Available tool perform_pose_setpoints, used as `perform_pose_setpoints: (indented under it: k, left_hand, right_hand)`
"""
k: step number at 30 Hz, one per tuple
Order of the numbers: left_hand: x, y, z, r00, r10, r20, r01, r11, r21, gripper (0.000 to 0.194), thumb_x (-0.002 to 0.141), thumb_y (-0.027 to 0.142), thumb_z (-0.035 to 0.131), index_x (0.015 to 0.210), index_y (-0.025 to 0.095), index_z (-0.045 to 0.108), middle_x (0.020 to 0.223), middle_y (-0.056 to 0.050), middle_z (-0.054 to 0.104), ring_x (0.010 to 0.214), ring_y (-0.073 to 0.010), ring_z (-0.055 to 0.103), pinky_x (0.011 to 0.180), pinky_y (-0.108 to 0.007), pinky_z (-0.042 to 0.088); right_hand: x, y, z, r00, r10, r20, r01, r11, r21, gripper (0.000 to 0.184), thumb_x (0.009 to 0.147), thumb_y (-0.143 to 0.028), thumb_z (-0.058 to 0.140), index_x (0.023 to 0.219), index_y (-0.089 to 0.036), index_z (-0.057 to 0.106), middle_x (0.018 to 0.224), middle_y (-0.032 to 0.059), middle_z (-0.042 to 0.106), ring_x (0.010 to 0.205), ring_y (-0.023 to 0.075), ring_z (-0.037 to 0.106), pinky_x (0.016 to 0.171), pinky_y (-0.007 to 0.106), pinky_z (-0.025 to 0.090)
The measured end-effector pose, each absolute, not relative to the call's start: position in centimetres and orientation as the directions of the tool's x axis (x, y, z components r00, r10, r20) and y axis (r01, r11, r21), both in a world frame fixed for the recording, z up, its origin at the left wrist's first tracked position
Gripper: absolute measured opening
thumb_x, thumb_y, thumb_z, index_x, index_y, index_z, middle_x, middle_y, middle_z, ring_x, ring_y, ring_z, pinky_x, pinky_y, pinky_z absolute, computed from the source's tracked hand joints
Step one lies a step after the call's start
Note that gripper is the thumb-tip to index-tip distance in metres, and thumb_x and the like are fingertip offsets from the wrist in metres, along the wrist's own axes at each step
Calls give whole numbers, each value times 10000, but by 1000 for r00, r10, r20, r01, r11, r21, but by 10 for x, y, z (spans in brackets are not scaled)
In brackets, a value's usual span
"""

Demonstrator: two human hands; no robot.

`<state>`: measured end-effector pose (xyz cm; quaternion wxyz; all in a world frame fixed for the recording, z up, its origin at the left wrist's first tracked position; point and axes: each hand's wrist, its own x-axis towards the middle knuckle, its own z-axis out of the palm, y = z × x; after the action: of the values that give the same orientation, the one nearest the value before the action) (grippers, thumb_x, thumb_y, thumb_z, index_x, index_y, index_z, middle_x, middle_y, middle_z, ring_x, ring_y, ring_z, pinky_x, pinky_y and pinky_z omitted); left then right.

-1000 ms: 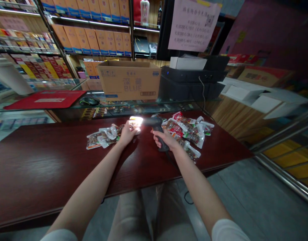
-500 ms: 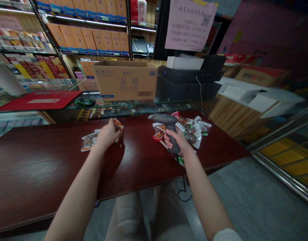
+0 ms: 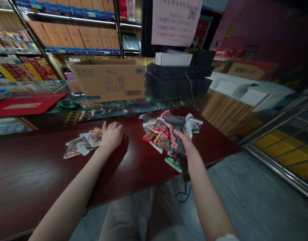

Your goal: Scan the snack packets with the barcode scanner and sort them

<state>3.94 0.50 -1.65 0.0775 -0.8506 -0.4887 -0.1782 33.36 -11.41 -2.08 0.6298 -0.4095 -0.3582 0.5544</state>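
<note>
My left hand [image 3: 112,136] lies open on the dark red wooden table [image 3: 38,160], its fingers spread and holding nothing. Just left of it sit several vacuum-sealed snack packets [image 3: 82,143] in a small heap. My right hand [image 3: 181,142] grips the handle of a grey handheld barcode scanner [image 3: 175,125], whose head points up and left. Beneath and behind that hand lies a larger heap of similar snack packets [image 3: 156,134], partly hidden by the scanner.
A cardboard box [image 3: 107,80] printed BLUE stands on a glass display counter [image 3: 133,107] behind the table. A red mat [image 3: 25,104], a computer mouse [image 3: 67,105] and a black machine [image 3: 179,80] share the counter. The scanner's coiled cable [image 3: 184,194] hangs below the table edge.
My left hand has let go of the packet it held and now lies open beside the left heap. The right hand still holds the scanner. The view has turned slightly right.
</note>
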Motion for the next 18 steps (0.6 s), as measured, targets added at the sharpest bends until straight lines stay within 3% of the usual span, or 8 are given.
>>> perform_pose_setpoints:
  k: [2,4,7,11,14,18]
  left_hand:
    - [72,9,-23,492,812,315,809,-560,180,382,909,298,406,1194,181,631,1211,-147,649,1161,-304,574,1081,-494,337]
    - [103,19,-32,483,843,235,769,-537,346,452,895,369,463,1272,139,562,1254,-178,631,1144,-307,589,989,-454,426]
    - [138,38,-44,410,903,133,774,-421,473,591,809,458,601,1301,141,517,1272,-196,624,1163,-347,576,948,-475,439]
    - [156,53,-51,331,942,58,775,-307,552,449,721,435,689,1083,178,616,1129,-161,686,1122,-386,589,930,-522,419]
    - [152,58,-50,297,952,77,644,-259,720,348,626,353,755,887,194,588,894,-71,690,938,-297,644,856,-428,460]
    - [138,58,-39,324,941,100,269,-193,944,340,548,218,741,767,201,482,686,34,569,617,-148,560,608,-279,450]
  right_hand:
    - [335,-115,-21,144,990,-6,-415,55,-908,402,699,-415,748,863,-239,427,528,-100,503,321,56,384,315,182,328]
    - [336,-116,-21,152,988,-8,-425,58,-903,389,699,-414,745,839,-235,429,524,-99,503,319,53,380,312,179,328]
    - [337,-116,-24,168,986,-8,-441,68,-895,372,710,-412,738,790,-227,425,521,-91,503,318,50,376,302,178,323]
    - [339,-114,-31,210,978,13,-436,106,-894,371,719,-420,740,798,-226,434,526,-85,505,320,53,380,292,180,324]
    - [339,-112,-35,206,978,21,-432,111,-895,382,723,-431,742,807,-226,431,526,-86,504,315,52,379,287,177,324]
    - [340,-112,-35,195,980,32,-432,115,-894,383,728,-425,736,785,-223,416,525,-88,502,314,49,381,291,172,325]
